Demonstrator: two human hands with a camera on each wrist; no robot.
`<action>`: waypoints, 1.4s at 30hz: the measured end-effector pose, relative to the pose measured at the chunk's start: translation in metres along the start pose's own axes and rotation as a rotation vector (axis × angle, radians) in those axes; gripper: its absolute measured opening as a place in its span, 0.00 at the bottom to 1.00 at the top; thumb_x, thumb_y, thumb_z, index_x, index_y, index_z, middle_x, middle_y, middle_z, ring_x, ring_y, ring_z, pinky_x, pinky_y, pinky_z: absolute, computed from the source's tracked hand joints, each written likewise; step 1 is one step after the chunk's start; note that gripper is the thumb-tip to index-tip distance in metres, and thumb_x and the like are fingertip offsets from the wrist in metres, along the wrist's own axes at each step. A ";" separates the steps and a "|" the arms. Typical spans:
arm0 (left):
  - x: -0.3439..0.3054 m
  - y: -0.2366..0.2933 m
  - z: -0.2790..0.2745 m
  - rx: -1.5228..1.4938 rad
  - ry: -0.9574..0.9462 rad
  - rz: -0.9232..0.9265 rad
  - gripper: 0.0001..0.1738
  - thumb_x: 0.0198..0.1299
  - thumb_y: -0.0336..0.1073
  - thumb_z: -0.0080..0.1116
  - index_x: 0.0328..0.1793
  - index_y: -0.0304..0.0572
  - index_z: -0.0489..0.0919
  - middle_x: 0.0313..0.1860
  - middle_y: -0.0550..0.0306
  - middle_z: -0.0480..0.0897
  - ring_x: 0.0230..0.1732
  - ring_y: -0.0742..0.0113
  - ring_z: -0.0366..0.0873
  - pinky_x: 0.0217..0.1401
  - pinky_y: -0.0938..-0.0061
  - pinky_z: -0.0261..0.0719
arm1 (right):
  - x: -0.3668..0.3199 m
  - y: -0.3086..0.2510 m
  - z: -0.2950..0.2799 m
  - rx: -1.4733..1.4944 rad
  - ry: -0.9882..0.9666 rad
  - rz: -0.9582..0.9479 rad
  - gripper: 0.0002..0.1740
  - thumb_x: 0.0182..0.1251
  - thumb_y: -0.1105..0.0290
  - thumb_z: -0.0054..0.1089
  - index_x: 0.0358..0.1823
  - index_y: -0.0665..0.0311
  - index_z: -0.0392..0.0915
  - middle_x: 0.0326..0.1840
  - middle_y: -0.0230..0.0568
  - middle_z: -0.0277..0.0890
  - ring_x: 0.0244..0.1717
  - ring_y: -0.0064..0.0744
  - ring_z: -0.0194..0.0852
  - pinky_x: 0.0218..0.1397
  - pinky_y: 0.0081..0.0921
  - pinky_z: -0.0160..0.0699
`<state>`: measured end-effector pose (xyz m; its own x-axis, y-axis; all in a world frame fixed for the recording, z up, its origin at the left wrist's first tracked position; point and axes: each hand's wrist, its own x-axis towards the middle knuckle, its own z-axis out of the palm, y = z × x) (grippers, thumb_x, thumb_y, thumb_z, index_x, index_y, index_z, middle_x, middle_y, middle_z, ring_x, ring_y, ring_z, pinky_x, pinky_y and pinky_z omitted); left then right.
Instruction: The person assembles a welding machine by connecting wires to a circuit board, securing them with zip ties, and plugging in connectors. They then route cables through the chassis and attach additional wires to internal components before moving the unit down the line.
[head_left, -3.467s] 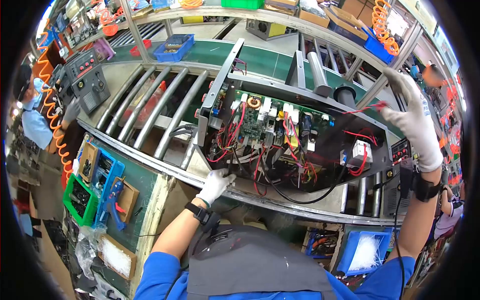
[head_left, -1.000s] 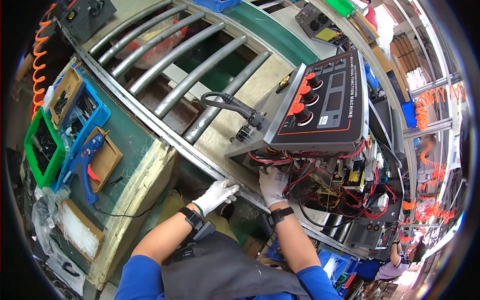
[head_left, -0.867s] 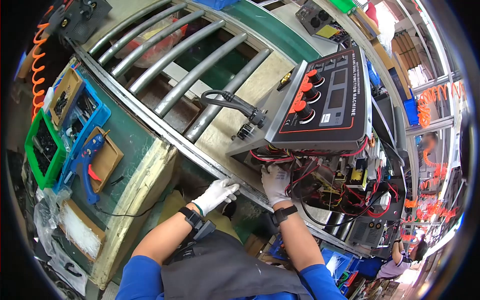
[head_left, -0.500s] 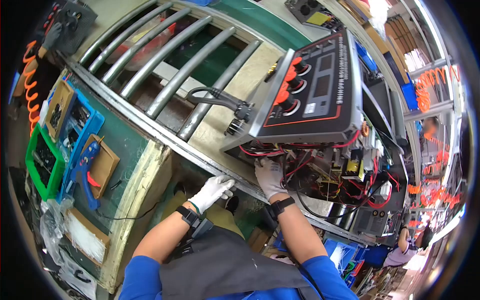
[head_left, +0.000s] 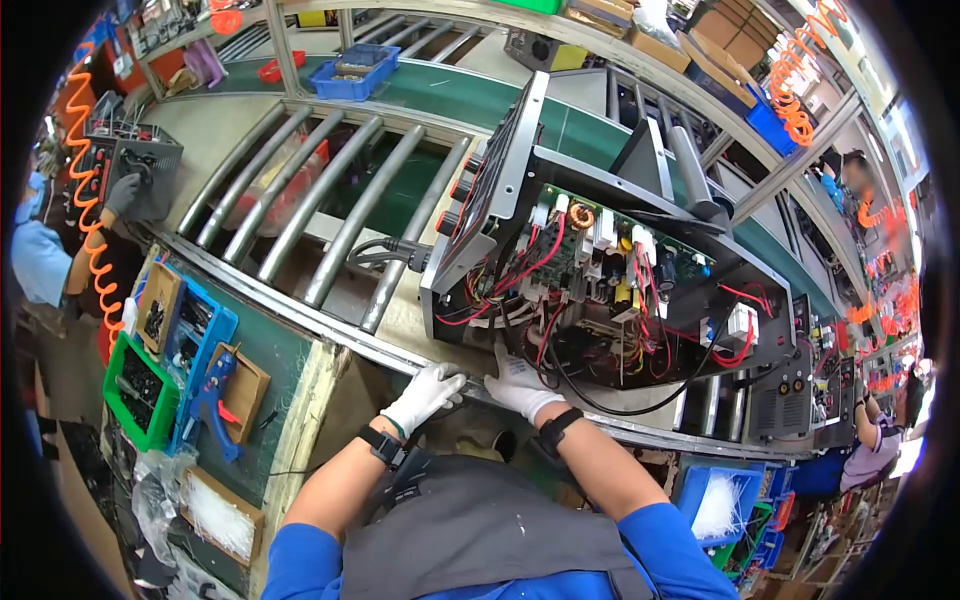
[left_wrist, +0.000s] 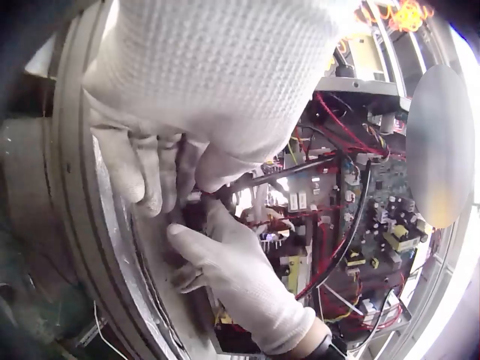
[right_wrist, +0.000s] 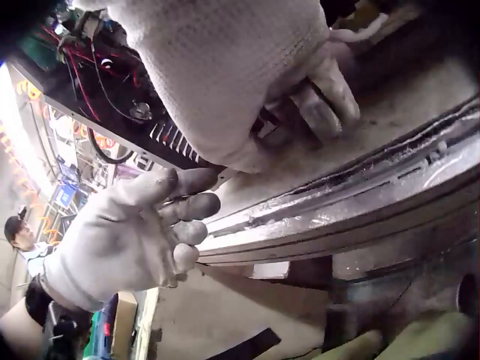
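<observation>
The left hand (head_left: 424, 396), in a white glove, rests by the metal front rail (head_left: 370, 346) with its fingers loosely bent and nothing seen in them. Close to its right, the gloved right hand (head_left: 520, 383) lies at the lower front edge of an open black machine chassis (head_left: 455, 275), its fingers reaching toward the wires. The left wrist view shows the left hand (left_wrist: 210, 82) above the right hand (left_wrist: 244, 277). Seen in the right wrist view, the right hand (right_wrist: 232, 75) has bent fingers near the chassis edge; contact is unclear. Green circuit board (head_left: 580, 230) and red wires fill the chassis.
Metal rollers (head_left: 345, 220) run left of the chassis. A black cable (head_left: 640, 408) loops over its front. On the left bench stand a green bin (head_left: 140, 395), a blue tray (head_left: 205, 345) and a blue glue gun (head_left: 212, 400). Another person (head_left: 45, 250) works far left.
The head view has swung back from the front control panel to the open chassis interior. Since the earliest frame the right hand has come down from the raised red wires to the chassis's front edge.
</observation>
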<state>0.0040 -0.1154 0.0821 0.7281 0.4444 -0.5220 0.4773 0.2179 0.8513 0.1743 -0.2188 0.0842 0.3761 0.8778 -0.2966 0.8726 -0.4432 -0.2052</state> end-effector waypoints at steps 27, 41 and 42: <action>-0.008 -0.014 -0.022 -0.140 0.009 0.041 0.21 0.70 0.42 0.53 0.60 0.33 0.75 0.42 0.55 0.83 0.34 0.70 0.81 0.35 0.77 0.79 | 0.014 -0.026 -0.037 -0.023 -0.329 0.118 0.44 0.62 0.49 0.53 0.76 0.63 0.53 0.65 0.62 0.70 0.65 0.55 0.70 0.68 0.41 0.66; 0.029 0.001 0.004 0.394 0.467 0.529 0.37 0.64 0.48 0.54 0.75 0.35 0.61 0.63 0.31 0.73 0.64 0.36 0.70 0.67 0.57 0.68 | -0.046 -0.009 -0.039 0.339 -0.449 -0.124 0.33 0.65 0.48 0.52 0.65 0.61 0.71 0.57 0.58 0.77 0.60 0.57 0.74 0.62 0.43 0.72; 0.026 0.020 -0.003 0.262 0.339 0.550 0.34 0.64 0.50 0.54 0.71 0.37 0.66 0.60 0.30 0.75 0.60 0.35 0.72 0.63 0.55 0.71 | -0.063 -0.003 -0.033 0.456 -0.429 -0.135 0.35 0.65 0.48 0.53 0.66 0.64 0.69 0.62 0.59 0.73 0.64 0.55 0.71 0.66 0.41 0.69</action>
<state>0.0309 -0.0967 0.0859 0.7246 0.6862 0.0635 0.2168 -0.3145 0.9242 0.1582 -0.2671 0.1340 0.0313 0.8225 -0.5679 0.6475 -0.4495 -0.6154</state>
